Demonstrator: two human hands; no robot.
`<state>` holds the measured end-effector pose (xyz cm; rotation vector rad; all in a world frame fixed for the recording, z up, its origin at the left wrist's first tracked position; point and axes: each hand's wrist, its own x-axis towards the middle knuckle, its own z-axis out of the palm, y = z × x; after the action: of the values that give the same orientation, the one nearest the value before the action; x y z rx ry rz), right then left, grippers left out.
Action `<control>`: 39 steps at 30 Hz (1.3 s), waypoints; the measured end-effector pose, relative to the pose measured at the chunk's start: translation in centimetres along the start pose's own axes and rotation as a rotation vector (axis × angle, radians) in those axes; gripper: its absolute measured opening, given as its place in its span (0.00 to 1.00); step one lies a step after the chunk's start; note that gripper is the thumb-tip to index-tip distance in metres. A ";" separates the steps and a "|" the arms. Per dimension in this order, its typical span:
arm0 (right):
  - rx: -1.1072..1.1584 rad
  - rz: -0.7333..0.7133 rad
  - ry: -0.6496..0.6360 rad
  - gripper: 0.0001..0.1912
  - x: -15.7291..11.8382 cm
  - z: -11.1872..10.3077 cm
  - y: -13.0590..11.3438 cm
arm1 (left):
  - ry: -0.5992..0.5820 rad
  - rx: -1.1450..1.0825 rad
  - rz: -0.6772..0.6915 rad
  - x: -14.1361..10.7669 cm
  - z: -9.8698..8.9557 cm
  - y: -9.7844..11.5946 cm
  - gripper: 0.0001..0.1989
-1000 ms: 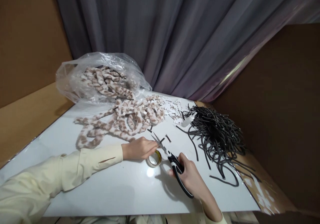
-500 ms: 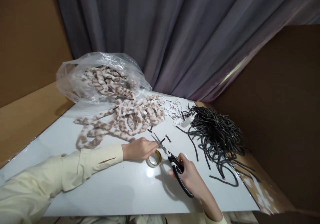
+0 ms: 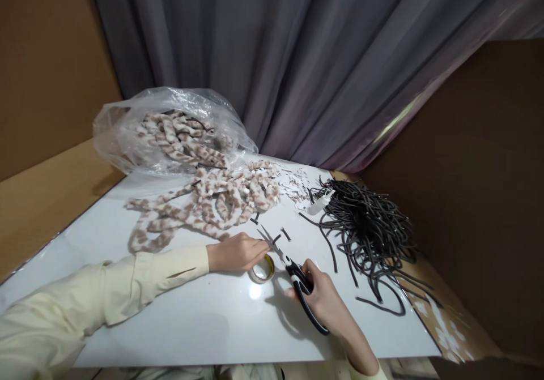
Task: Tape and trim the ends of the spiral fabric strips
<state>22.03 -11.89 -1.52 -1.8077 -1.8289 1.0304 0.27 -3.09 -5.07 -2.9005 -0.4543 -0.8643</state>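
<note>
My right hand (image 3: 319,299) grips a pair of black-handled scissors (image 3: 301,284), its blades parted and pointing up and left. The fingers of my left hand (image 3: 241,252) are pinched together close beside the blades. Whatever they hold is too small to make out. Just below those fingertips a roll of tape (image 3: 262,270) rests on the white tabletop. Short black cord pieces (image 3: 285,234) lie near the scissor tips. Behind my left hand spreads a heap of fluffy white-and-brown strips (image 3: 221,199).
More fluffy strips fill a clear plastic bag (image 3: 114,136) at the back left. To the right is a tangled pile of black cords (image 3: 369,221), with a white bottle-like item (image 3: 319,204) at its left side. Small scraps (image 3: 293,182) lie at the back, before a grey curtain (image 3: 263,57).
</note>
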 end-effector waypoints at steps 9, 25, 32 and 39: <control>-0.030 -0.043 -0.046 0.20 0.0 -0.3 -0.4 | 0.020 0.007 0.020 0.0 0.0 0.0 0.13; -0.023 -0.042 -0.019 0.20 0.1 -0.3 -0.3 | 0.023 0.032 0.022 0.0 -0.1 0.0 0.13; -0.032 -0.048 -0.012 0.18 -0.2 -0.7 0.1 | 0.006 0.007 0.036 0.0 0.0 0.1 0.12; -0.010 -0.034 -0.027 0.19 0.2 -0.2 -0.1 | 0.025 0.040 0.047 -0.1 0.0 -0.1 0.12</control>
<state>22.12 -11.67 -1.34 -1.7700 -1.8774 1.0402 0.14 -3.03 -5.14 -2.8481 -0.3954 -0.8736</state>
